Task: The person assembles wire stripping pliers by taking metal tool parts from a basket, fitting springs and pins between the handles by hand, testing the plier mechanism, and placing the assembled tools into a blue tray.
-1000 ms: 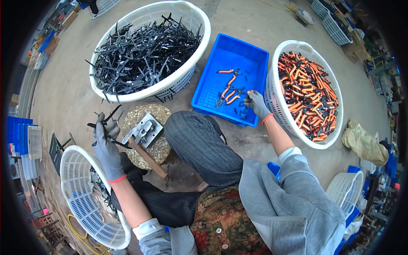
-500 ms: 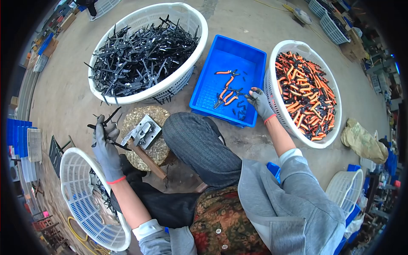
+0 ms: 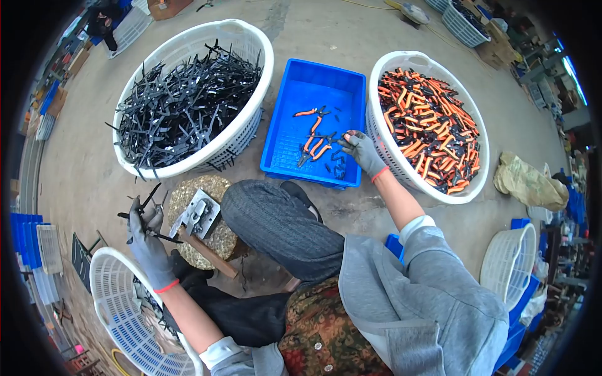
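Note:
My left hand (image 3: pixel 147 241), in a grey glove, is closed around bare black pliers (image 3: pixel 148 199) whose arms stick out past the fingers. Just right of it, a metal fixture (image 3: pixel 200 213) sits on a round stump-like block (image 3: pixel 182 194), with a wooden-handled hammer (image 3: pixel 213 254) lying against it. My right hand (image 3: pixel 360 152), also gloved, is over the right side of a blue bin (image 3: pixel 313 75). Its fingertips are pinched together; whatever they hold is too small to make out. Close by in the bin lie orange-handled pliers (image 3: pixel 321 150) and several small black pieces (image 3: pixel 338 166).
A large white basket (image 3: pixel 251 44) heaped with black bare pliers stands at upper left. To the right, another white basket (image 3: pixel 382 135) is full of orange-handled pliers. A third basket (image 3: pixel 113 294) stands lower left. A cloth sack (image 3: pixel 527 182) lies on the floor at right.
The view has shifted, so the baskets and bin appear further left. Both hands keep nearly the same places relative to the bin and fixture; the left hand still has the black pliers.

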Tool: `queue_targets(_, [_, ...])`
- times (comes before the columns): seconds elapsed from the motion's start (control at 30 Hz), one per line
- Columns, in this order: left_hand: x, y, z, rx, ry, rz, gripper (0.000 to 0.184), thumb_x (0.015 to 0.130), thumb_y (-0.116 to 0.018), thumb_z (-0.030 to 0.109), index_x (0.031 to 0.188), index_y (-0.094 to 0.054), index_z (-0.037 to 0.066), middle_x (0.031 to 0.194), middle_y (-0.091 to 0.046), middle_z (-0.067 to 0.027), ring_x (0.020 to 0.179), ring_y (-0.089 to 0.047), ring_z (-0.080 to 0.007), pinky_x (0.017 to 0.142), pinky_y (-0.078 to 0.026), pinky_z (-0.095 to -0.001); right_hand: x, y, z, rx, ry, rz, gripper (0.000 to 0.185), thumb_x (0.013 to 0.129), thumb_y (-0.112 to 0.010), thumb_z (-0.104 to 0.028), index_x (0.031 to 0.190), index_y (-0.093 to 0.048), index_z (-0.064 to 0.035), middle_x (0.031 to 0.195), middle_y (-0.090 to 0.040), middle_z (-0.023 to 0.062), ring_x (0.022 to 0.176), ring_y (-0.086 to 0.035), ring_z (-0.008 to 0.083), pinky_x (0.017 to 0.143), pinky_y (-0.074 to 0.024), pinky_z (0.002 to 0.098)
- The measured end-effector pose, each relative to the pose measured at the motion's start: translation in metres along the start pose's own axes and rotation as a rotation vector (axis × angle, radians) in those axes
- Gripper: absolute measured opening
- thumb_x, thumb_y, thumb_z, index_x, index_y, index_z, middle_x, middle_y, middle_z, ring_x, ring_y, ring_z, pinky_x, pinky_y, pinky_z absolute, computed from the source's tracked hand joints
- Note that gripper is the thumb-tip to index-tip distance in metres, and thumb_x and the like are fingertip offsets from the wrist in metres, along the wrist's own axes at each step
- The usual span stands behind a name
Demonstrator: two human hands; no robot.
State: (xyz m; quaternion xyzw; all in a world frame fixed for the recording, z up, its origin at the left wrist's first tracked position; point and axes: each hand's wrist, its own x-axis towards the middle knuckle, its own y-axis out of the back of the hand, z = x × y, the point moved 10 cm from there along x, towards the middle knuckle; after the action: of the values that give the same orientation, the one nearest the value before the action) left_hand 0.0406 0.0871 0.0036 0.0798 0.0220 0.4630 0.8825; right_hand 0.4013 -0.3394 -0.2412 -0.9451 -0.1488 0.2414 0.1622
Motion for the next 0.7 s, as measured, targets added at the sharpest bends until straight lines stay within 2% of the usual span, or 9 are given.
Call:
queue_targets(0.03, [-0.001, -0.001, 0.001, 0.019, -0.001, 0.0, 0.05, 0.098, -0.032, 0.035, 0.13, -0.042, -0.003, 0.102, -0.06, -0.0205, 0.093, -0.061, -0.0217, 0.087, -0.047, -0.0312, -0.003, 0.0, -0.003, -0.025, -0.003, 0.012, 0.012, 0.088, -0.057, -0.011, 0.097, -0.049, -0.0081, 0.096, -0.064, 0.0105, 0.082, -0.064, 0.0169, 0.065, -0.0511, 0.0281])
queue_targets(0.13, [-0.005, -0.006, 0.006, -0.014, 0.031, 0.036, 0.048, 0.099, -0.033, 0.031, 0.13, -0.04, -0.006, 0.089, -0.049, -0.0041, 0.072, -0.045, -0.0064, 0.066, -0.039, -0.0175, -0.008, 0.0, -0.008, -0.007, 0.01, -0.017, 0.012, 0.088, -0.059, -0.012, 0.098, -0.052, -0.0119, 0.094, -0.062, 0.0048, 0.075, -0.062, 0.0141, 0.063, -0.0498, 0.0276])
queue_targets(0.17, [-0.004, -0.006, 0.005, -0.038, 0.037, 0.037, 0.049, 0.099, -0.033, 0.031, 0.13, -0.039, -0.006, 0.088, -0.049, -0.0037, 0.071, -0.044, -0.0062, 0.065, -0.038, -0.0174, -0.009, -0.001, -0.008, 0.015, 0.019, -0.039, 0.013, 0.087, -0.06, -0.013, 0.099, -0.054, -0.0136, 0.093, -0.061, 0.0022, 0.073, -0.061, 0.0131, 0.063, -0.0492, 0.0277])
queue_targets(0.33, [-0.006, -0.007, 0.007, -0.078, 0.038, 0.066, 0.051, 0.099, -0.034, 0.033, 0.13, -0.039, -0.007, 0.081, -0.046, -0.0011, 0.066, -0.041, -0.0056, 0.063, -0.036, -0.0174, -0.03, -0.028, -0.034, 0.152, 0.079, -0.149, 0.01, 0.088, -0.058, -0.013, 0.098, -0.054, -0.0111, 0.092, -0.062, 0.0047, 0.074, -0.063, 0.0148, 0.06, -0.0512, 0.0266])
queue_targets(0.43, [-0.006, -0.005, 0.011, -0.051, 0.0, 0.098, 0.049, 0.098, -0.037, 0.032, 0.13, -0.041, -0.005, 0.08, -0.049, -0.0009, 0.066, -0.043, -0.0053, 0.063, -0.037, -0.0176, -0.057, -0.066, -0.062, 0.197, 0.129, -0.197, 0.011, 0.088, -0.057, -0.014, 0.098, -0.055, -0.0091, 0.092, -0.063, 0.0061, 0.076, -0.064, 0.0165, 0.061, -0.053, 0.0274])
queue_targets(0.47, [-0.007, -0.003, 0.015, -0.053, -0.013, 0.146, 0.044, 0.097, -0.041, 0.03, 0.127, -0.047, -0.002, 0.08, -0.054, -0.0019, 0.066, -0.047, -0.0055, 0.063, -0.039, -0.0184, -0.067, -0.083, -0.071, 0.201, 0.15, -0.223, 0.012, 0.088, -0.058, -0.014, 0.099, -0.055, -0.009, 0.092, -0.063, 0.0064, 0.076, -0.064, 0.0169, 0.061, -0.0534, 0.0277])
queue_targets(0.6, [-0.006, -0.018, 0.022, 0.043, -0.043, 0.102, 0.035, 0.094, -0.048, 0.026, 0.118, -0.056, 0.001, 0.081, -0.059, -0.0037, 0.064, -0.051, -0.0061, 0.061, -0.04, -0.0197, -0.099, -0.175, -0.093, -0.092, 0.263, -0.331, 0.018, 0.088, -0.057, -0.014, 0.103, -0.054, -0.004, 0.09, -0.062, 0.0062, 0.075, -0.062, 0.0135, 0.06, -0.0521, 0.0242])
queue_targets(0.63, [-0.006, -0.024, 0.017, 0.007, -0.04, 0.076, 0.034, 0.094, -0.049, 0.024, 0.118, -0.056, 0.001, 0.081, -0.06, -0.0034, 0.065, -0.052, -0.0056, 0.059, -0.039, -0.0186, -0.104, -0.196, -0.088, -0.164, 0.189, -0.307, 0.018, 0.085, -0.059, -0.012, 0.1, -0.055, -0.0026, 0.085, -0.061, 0.0048, 0.072, -0.06, 0.0103, 0.058, -0.0502, 0.0221])
queue_targets(0.7, [-0.008, -0.043, 0.021, -0.153, -0.089, -0.004, 0.032, 0.093, -0.051, 0.019, 0.12, -0.055, 0.002, 0.084, -0.06, -0.0022, 0.067, -0.053, -0.0046, 0.057, -0.039, -0.0174, -0.115, -0.248, -0.085, -0.152, 0.255, -0.351, 0.017, 0.084, -0.062, -0.01, 0.097, -0.056, -0.0025, 0.083, -0.061, 0.0039, 0.069, -0.059, 0.0089, 0.056, -0.049, 0.0213])
